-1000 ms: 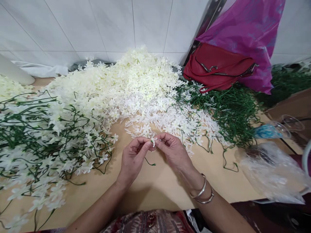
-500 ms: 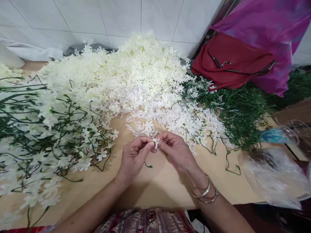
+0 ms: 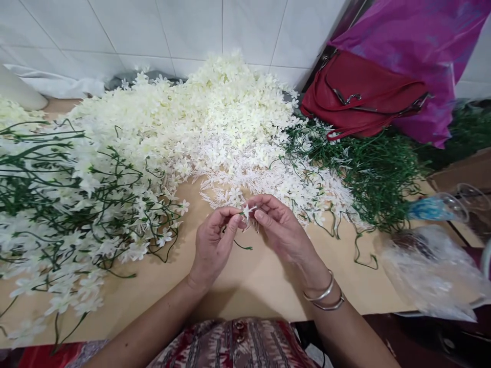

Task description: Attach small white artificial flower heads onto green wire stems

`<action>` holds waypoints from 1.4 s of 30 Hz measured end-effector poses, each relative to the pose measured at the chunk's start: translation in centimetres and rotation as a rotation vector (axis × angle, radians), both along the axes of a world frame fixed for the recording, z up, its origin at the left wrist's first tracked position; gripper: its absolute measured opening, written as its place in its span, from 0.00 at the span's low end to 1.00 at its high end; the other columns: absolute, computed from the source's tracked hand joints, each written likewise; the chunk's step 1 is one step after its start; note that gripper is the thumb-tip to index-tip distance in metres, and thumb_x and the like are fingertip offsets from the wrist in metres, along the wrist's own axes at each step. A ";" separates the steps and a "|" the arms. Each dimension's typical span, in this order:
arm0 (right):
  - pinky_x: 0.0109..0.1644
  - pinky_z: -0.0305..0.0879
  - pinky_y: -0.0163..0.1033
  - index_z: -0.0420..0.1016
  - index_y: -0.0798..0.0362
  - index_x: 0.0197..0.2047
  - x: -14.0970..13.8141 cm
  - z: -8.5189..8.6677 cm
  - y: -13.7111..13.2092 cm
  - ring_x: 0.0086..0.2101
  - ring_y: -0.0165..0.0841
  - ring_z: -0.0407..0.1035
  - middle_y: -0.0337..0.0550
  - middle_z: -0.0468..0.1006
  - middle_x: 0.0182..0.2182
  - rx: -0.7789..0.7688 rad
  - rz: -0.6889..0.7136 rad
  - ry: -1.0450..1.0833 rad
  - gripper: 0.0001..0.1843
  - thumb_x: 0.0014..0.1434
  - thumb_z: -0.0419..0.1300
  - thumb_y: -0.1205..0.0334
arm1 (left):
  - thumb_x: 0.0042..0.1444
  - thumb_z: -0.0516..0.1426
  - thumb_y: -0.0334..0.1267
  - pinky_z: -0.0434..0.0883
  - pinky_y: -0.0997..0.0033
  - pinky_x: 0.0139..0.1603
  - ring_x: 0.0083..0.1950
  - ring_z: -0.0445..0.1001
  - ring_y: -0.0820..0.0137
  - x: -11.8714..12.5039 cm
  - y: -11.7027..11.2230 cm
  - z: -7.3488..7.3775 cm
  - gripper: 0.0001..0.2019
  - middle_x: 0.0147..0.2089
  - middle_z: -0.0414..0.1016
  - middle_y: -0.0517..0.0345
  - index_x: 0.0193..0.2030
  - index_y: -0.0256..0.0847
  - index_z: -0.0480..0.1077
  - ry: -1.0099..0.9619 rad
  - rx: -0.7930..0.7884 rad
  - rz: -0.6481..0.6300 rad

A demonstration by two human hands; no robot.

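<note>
My left hand [image 3: 217, 240] is closed in a pinch on the green stem of a small artificial flower [image 3: 246, 211]. Its white petals point toward the right, and a loose green stem end [image 3: 243, 247] hangs below the fingers. Close beside the petals is my right hand [image 3: 280, 230], thumb and forefinger apart, with nothing visibly gripped. Beyond both hands lies a large heap of loose white blossoms [image 3: 230, 107], with thin white stamens [image 3: 215, 191] scattered at its near edge. Stemmed white flowers [image 3: 115, 204] are piled to the left of my left hand.
Green plastic stems [image 3: 383, 174] lie in a bundle at the right. Behind them are a red handbag [image 3: 368, 92] and a purple bag [image 3: 422, 30]. A clear plastic bag [image 3: 441, 276] rests at the table's right edge. A tiled wall [image 3: 192, 25] closes off the back.
My right hand's fingers have parted from their pinch beside the flower. The flower has moved slightly up and turned, its petals now facing right. My left hand keeps its pinch.
</note>
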State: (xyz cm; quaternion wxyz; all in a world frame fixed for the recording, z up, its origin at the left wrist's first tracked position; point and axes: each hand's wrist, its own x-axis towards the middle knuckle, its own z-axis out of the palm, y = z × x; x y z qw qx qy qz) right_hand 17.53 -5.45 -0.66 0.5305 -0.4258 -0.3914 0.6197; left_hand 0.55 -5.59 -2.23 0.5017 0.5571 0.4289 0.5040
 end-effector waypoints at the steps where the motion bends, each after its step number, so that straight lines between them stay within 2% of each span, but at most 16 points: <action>1: 0.49 0.72 0.40 0.82 0.45 0.46 0.0 0.1 0.0 0.39 0.33 0.72 0.40 0.80 0.40 0.008 0.000 -0.001 0.17 0.56 0.75 0.50 | 0.71 0.59 0.39 0.75 0.73 0.45 0.39 0.81 0.71 0.0 -0.1 -0.1 0.06 0.36 0.81 0.58 0.45 0.41 0.75 0.013 0.016 0.009; 9: 0.42 0.70 0.39 0.83 0.48 0.38 -0.1 -0.8 0.2 0.31 0.31 0.72 0.37 0.81 0.29 -0.028 0.015 -0.037 0.16 0.52 0.78 0.49 | 0.71 0.57 0.39 0.73 0.71 0.44 0.40 0.80 0.69 -0.2 -0.3 0.1 0.07 0.36 0.81 0.57 0.43 0.42 0.75 0.160 0.083 -0.003; 14: 0.44 0.72 0.41 0.82 0.49 0.33 0.2 -0.5 0.4 0.31 0.31 0.75 0.36 0.82 0.29 -0.050 0.072 -0.019 0.15 0.51 0.79 0.50 | 0.71 0.58 0.38 0.73 0.71 0.43 0.38 0.79 0.69 -0.4 -0.2 0.0 0.06 0.36 0.80 0.58 0.42 0.42 0.75 0.169 0.063 -0.037; 22: 0.45 0.73 0.41 0.82 0.49 0.34 0.5 -0.8 0.6 0.34 0.31 0.76 0.38 0.83 0.32 -0.018 0.111 -0.064 0.12 0.56 0.76 0.52 | 0.70 0.59 0.38 0.74 0.68 0.46 0.39 0.79 0.67 -0.4 0.0 -0.3 0.06 0.36 0.80 0.56 0.41 0.42 0.75 0.149 0.060 -0.051; 26: 0.44 0.73 0.41 0.81 0.49 0.34 0.5 -0.9 0.7 0.32 0.32 0.75 0.38 0.82 0.30 -0.015 0.102 -0.079 0.15 0.54 0.77 0.49 | 0.70 0.58 0.39 0.74 0.69 0.45 0.39 0.79 0.68 -0.1 0.1 -0.5 0.07 0.36 0.80 0.56 0.41 0.42 0.75 0.149 0.075 -0.040; 28: 0.42 0.73 0.41 0.82 0.48 0.37 0.6 -0.6 0.7 0.31 0.32 0.74 0.37 0.82 0.29 0.003 0.057 -0.090 0.17 0.52 0.78 0.47 | 0.71 0.59 0.39 0.74 0.70 0.45 0.40 0.80 0.68 0.3 0.1 -0.4 0.06 0.37 0.81 0.56 0.42 0.42 0.76 0.111 0.098 -0.024; 31: 0.47 0.73 0.42 0.82 0.46 0.42 1.0 0.0 0.6 0.36 0.34 0.76 0.39 0.84 0.35 0.111 -0.120 -0.151 0.16 0.55 0.76 0.47 | 0.70 0.60 0.40 0.75 0.71 0.47 0.41 0.81 0.69 0.5 0.0 0.3 0.06 0.38 0.81 0.56 0.45 0.41 0.75 -0.018 0.118 0.058; 33: 0.51 0.72 0.42 0.82 0.46 0.42 1.4 0.4 0.6 0.40 0.34 0.76 0.40 0.84 0.38 0.200 -0.239 -0.221 0.13 0.58 0.74 0.50 | 0.69 0.61 0.41 0.75 0.73 0.43 0.38 0.81 0.71 0.2 -0.1 1.2 0.07 0.37 0.82 0.57 0.45 0.41 0.74 -0.099 0.101 0.141; 36: 0.51 0.70 0.43 0.82 0.47 0.39 1.7 0.6 0.6 0.40 0.35 0.75 0.40 0.83 0.37 0.266 -0.284 -0.325 0.09 0.60 0.73 0.53 | 0.67 0.63 0.43 0.72 0.76 0.34 0.32 0.78 0.73 -1.0 -0.4 2.4 0.09 0.33 0.81 0.59 0.44 0.40 0.74 -0.122 0.080 0.206; 39: 0.49 0.70 0.44 0.81 0.48 0.38 2.0 0.6 0.6 0.38 0.36 0.74 0.41 0.82 0.36 0.310 -0.248 -0.449 0.06 0.61 0.70 0.57 | 0.68 0.62 0.41 0.72 0.76 0.33 0.32 0.77 0.73 -2.6 -1.4 2.7 0.07 0.32 0.79 0.59 0.45 0.40 0.75 0.002 0.081 0.131; 42: 0.48 0.69 0.45 0.81 0.48 0.37 2.5 0.6 0.6 0.39 0.37 0.74 0.42 0.82 0.36 0.433 -0.199 -0.693 0.03 0.64 0.66 0.61 | 0.68 0.60 0.36 0.73 0.73 0.38 0.36 0.78 0.71 -3.9 -2.7 1.8 0.04 0.35 0.80 0.56 0.44 0.41 0.78 0.278 0.205 -0.046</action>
